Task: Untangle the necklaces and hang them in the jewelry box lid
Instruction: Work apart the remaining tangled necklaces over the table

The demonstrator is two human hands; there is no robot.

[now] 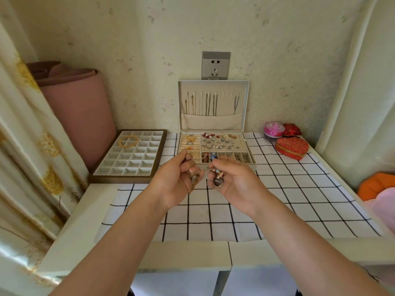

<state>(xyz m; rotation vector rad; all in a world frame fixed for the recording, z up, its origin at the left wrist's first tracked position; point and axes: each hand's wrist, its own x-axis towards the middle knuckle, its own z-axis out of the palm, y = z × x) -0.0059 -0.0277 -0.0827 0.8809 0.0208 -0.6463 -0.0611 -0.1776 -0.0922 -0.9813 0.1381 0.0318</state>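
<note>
Far to the left of the hands hang a patterned curtain (25, 146) and a rolled pink mat (81, 107). Just left of the left hand, a divided tray (119, 179) holds a gold hoop (128, 141) in its far cells. The left hand (175, 184), raised above the checked cloth (277, 199), curls its fingers and pinches a clump of gold chain. This clump belongs to the tangled necklaces (195, 175), which span the gap between both hands, with loose strands dangling below the left palm. The right hand (237, 184) is likewise curled, holding the beaded end of the tangle and a dark round pendant (218, 183). Directly beyond the hands, the jewelry box (250, 150) lies open, its compartments filled with earrings and small pieces. Its lid (213, 122) stands upright against the wall below a socket (215, 65). Several chains (210, 103) already hang in the lid, and some hooks appear free, so the task seems partly done. The clump in hand remains to be separated and hung. To reach the lid, the hands must pass over the filled box. To the right of the right hand sit a pink round case (273, 129) and a red heart-shaped case (291, 148). Farther right lies an orange cushion (376, 184), well clear of the work.
</note>
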